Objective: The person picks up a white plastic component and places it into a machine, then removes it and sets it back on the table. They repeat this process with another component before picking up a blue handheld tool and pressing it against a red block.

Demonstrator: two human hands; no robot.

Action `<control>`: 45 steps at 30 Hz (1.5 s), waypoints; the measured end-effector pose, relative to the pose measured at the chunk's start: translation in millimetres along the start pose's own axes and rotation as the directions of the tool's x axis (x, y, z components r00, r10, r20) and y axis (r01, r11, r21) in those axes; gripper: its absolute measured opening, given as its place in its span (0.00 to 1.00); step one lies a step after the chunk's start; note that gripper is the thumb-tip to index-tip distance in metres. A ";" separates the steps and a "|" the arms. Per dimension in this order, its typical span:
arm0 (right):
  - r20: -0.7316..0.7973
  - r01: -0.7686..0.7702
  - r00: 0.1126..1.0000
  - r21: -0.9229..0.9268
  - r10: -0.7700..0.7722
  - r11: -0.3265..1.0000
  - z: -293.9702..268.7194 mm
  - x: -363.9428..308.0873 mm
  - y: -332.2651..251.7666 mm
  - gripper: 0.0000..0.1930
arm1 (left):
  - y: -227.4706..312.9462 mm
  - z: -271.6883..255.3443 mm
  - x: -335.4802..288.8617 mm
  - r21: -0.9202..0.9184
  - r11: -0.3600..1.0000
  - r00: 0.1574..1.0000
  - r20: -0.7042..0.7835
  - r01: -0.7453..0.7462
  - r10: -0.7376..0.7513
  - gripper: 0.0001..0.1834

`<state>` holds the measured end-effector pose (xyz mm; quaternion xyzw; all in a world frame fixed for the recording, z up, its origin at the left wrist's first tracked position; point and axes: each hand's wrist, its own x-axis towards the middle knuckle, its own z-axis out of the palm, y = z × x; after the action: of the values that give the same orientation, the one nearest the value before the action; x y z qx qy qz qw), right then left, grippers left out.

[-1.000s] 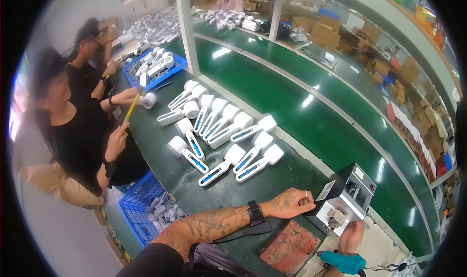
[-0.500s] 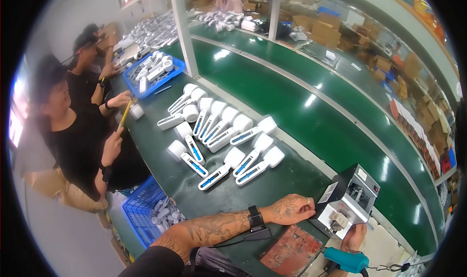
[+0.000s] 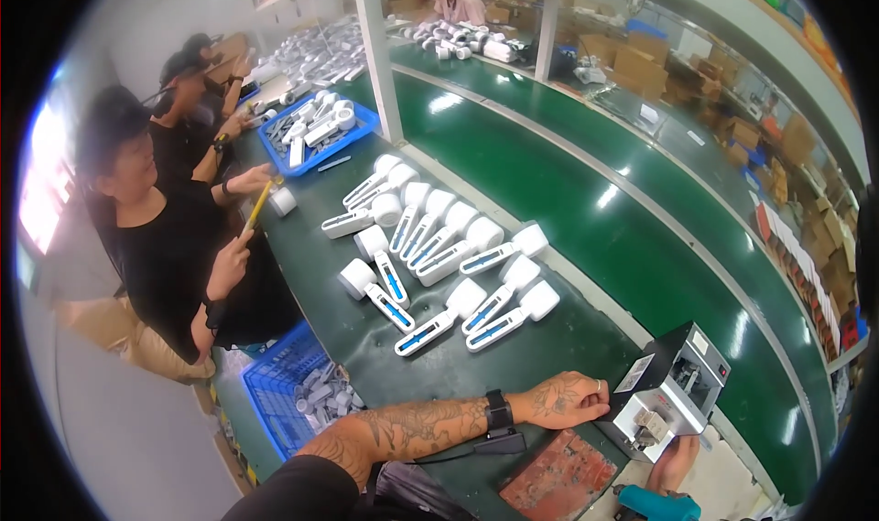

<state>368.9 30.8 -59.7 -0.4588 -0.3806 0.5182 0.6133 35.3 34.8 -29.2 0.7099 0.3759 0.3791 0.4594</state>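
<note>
A small black-and-silver screw feeder (image 3: 661,402) stands at the right end of the dark green bench. My left hand (image 3: 566,399) reaches across to it, a watch on the wrist, its fingers curled against the feeder's left side. At the lower right front corner is my right hand (image 3: 673,464), its fingers partly hidden behind the casing. Just below that hand lies a teal electric screwdriver (image 3: 656,502), cut off by the view's edge. A worn reddish plate (image 3: 560,475) rests on the bench beneath my left forearm.
Several white round-headed handles (image 3: 426,331) with blue strips lie mid-bench. A blue tray (image 3: 364,127) of white parts stands farther back, a blue basket (image 3: 261,384) of grey pieces below the left edge. A co-worker (image 3: 165,228) holds a yellow tool. A green conveyor (image 3: 549,182) runs beyond.
The whole scene has shifted to the right in the view, as my head turned slightly. Both my hands stay at the screw feeder.
</note>
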 end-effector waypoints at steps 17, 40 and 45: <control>0.006 -0.015 1.000 0.020 0.015 1.000 4.2 -1.0 -1.0 0.16 | -0.9 0.6 -0.6 0.005 1.000 1.000 -0.015 -0.015 0.015 0.11; -0.038 0.000 0.999 0.040 0.001 0.999 -0.8 -0.9 1.1 0.15 | 2.4 0.5 1.4 -0.011 1.000 1.000 -0.008 -0.001 0.000 0.12; -0.024 -0.021 0.999 0.023 0.021 1.000 4.9 -0.4 -1.2 0.15 | -1.2 0.8 0.3 0.024 1.000 1.000 -0.006 -0.005 0.005 0.11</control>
<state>364.6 31.1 -57.1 -0.4620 -0.3625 0.5233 0.6175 35.9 35.2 -30.5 0.7152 0.3801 0.3778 0.4486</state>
